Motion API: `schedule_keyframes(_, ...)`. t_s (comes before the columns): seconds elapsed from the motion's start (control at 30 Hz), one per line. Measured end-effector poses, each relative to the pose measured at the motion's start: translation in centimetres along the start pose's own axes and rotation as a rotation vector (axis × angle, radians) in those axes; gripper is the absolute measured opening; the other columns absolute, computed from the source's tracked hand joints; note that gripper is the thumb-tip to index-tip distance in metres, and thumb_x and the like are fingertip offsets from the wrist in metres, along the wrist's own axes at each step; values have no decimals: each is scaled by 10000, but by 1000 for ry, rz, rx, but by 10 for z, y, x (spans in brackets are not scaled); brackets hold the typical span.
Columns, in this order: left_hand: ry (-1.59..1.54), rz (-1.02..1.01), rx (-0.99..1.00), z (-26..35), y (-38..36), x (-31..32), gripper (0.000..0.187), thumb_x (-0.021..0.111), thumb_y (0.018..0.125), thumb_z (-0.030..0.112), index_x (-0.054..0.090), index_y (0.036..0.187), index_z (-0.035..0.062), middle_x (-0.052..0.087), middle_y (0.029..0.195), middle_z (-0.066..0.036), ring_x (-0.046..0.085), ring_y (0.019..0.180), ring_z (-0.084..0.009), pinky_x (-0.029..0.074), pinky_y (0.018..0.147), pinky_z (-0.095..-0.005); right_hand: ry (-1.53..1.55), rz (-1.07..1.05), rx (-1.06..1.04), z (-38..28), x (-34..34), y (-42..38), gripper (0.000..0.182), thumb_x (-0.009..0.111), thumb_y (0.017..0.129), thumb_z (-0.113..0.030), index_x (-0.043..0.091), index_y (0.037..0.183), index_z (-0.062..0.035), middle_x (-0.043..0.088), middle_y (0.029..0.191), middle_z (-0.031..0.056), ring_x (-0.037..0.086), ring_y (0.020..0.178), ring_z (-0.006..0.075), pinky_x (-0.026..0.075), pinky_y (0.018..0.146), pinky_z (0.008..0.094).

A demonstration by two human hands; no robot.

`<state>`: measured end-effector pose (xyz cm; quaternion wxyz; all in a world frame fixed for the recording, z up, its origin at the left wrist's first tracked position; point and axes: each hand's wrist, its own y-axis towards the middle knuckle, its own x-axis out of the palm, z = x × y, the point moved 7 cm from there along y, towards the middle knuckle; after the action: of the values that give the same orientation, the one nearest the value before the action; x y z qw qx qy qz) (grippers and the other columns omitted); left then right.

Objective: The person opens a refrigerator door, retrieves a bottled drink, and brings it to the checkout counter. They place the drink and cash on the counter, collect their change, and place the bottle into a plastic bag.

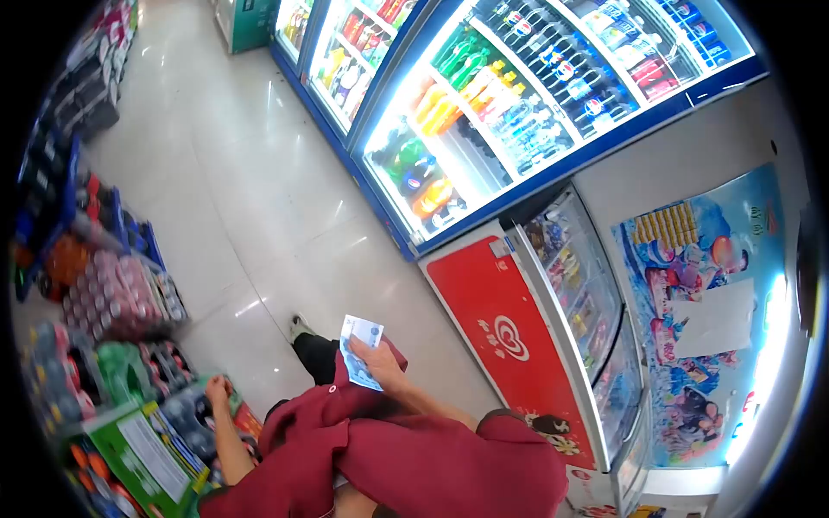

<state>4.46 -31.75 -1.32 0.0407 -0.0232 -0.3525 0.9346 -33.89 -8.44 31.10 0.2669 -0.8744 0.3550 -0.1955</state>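
My right hand (376,361) is closed on a pale blue and white banknote (361,338), with the thumb lying across it. The note is held out in front of my dark red shirt (414,457), above one shoe (299,326) on the tiles. On the other side, my left hand (219,390) hangs with its fingers curled in, and nothing shows in them. It overlaps wrapped packs of bottles (186,414) in this view.
Lit drink fridges (509,104) line the far side. A red ice cream freezer (509,345) with a glass top stands at my right, below a wall poster (717,216). Stacked can packs (112,293) and a green box (147,457) are at my left; glossy tiled floor (233,173) runs between.
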Motion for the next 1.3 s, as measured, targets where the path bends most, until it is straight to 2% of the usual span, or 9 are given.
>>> schedule_keyframes(0.03, 128, 150, -91, -8, -35, -102, 81, 561, 894, 144, 546, 870, 69, 563, 629, -52, 538, 515, -161, 416, 424, -270, 80, -40, 113, 33, 37, -8, 294, 579, 916, -300, 626, 1007, -24, 619, 852, -11, 560, 721, 67, 461, 636, 245)
schedule_keyframes(0.1, 192, 78, -191, 26, 13, -111, 50, 583, 863, 113, 555, 839, 79, 556, 611, -48, 534, 499, -164, 429, 419, -283, 86, -125, 60, -28, 84, 54, 274, 580, 918, -285, 636, 940, -18, 615, 765, -8, 559, 634, 65, 448, 558, 228)
schedule_keyframes(0.3, 154, 128, -436, 7, 22, -59, 46, 598, 841, 101, 559, 828, 79, 556, 610, -47, 532, 488, -163, 432, 415, -288, -40, -176, 133, -117, 142, 161, 248, 589, 909, -266, 613, 1000, -36, 610, 827, -8, 553, 682, 56, 448, 578, 237)
schedule_keyframes(0.53, 120, 82, -524, 64, 147, -21, 51, 615, 816, 88, 565, 815, 80, 555, 609, -46, 529, 475, -162, 435, 409, -293, -102, -238, 142, -169, 249, 315, 290, 580, 907, -320, 635, 875, -37, 610, 740, -8, 567, 606, 77, 450, 533, 245)
schedule_keyframes(0.77, -259, 61, -124, 323, 400, 65, 64, 632, 791, 75, 570, 802, 82, 554, 608, -45, 526, 461, -161, 439, 403, -298, -80, -44, 106, -307, 341, 426, 231, 598, 914, -255, 637, 930, -28, 619, 772, -21, 562, 633, 55, 444, 562, 222)
schedule_keyframes(0.9, -55, 48, 15, 541, 488, 131, 62, 565, 847, 60, 552, 794, 88, 520, 586, -30, 513, 473, -128, 391, 397, -228, 10, -13, 146, -347, 391, 488, 238, 602, 910, -260, 641, 953, -29, 624, 782, -22, 566, 645, 52, 442, 564, 226)
schedule_keyframes(1.0, -87, 20, 155, 625, 546, 171, 78, 557, 874, 77, 540, 798, 85, 526, 583, -31, 516, 476, -123, 373, 391, -218, -75, 3, -27, -401, 421, 553, 232, 602, 907, -259, 641, 947, -33, 620, 776, -25, 562, 634, 53, 435, 554, 232)
schedule_keyframes(1.2, 236, -22, 24, 567, 628, 120, 160, 593, 843, 179, 537, 715, 100, 561, 603, -57, 535, 459, -167, 410, 373, -317, 95, -89, 48, -488, 518, 699, 244, 604, 901, -275, 655, 872, -38, 616, 728, -26, 558, 613, 44, 427, 534, 226)
schedule_keyframes(1.3, 327, 25, -364, 554, 609, 106, 142, 574, 843, 156, 530, 721, 97, 557, 619, -57, 532, 474, -166, 414, 386, -315, -18, -225, 66, -528, 561, 749, 268, 601, 902, -287, 655, 880, -25, 616, 734, -18, 561, 603, 53, 432, 531, 228)
